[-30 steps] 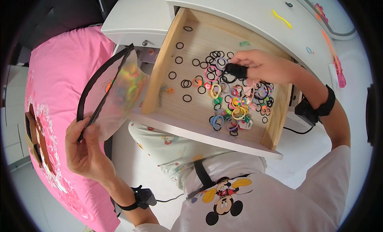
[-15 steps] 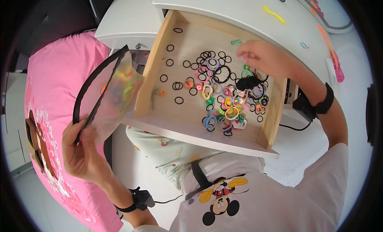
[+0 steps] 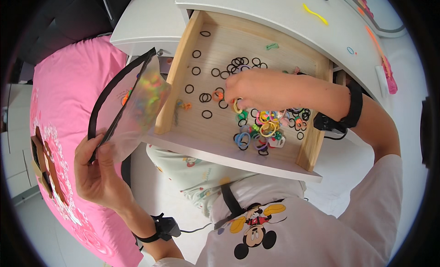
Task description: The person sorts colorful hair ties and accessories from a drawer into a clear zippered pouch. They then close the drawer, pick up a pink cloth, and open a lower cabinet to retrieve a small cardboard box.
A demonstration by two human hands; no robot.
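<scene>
My left hand point(image 3: 101, 175) pinches the edge of a clear zip bag point(image 3: 133, 120) with a black top strip. Colourful blurred bits show through the plastic, and the bag leans against the left wall of the open drawer point(image 3: 183, 74). Over the drawer, my right hand point(image 3: 256, 89) dips palm down into a spread of hair ties, its fingers curled beside a yellow hair tie point(image 3: 237, 106). What the fingertips touch is mostly hidden under the hand. Just nearer to me lies a heap of coloured hair ties point(image 3: 268, 122), with a blue hair tie point(image 3: 242, 141) at its edge.
Loose black hair ties point(image 3: 196, 71) are scattered along the drawer's left side. A green hair clip point(image 3: 272, 46) lies at the back. On the white desktop point(image 3: 256, 5) sit a yellow strip point(image 3: 315, 14) and a pink item point(image 3: 388, 79). A pink-covered bed point(image 3: 78, 106) stands at left.
My right hand has swept left and toward me, from beside the green clip to among the hair ties. The bag in my left hand has shifted slightly right.
</scene>
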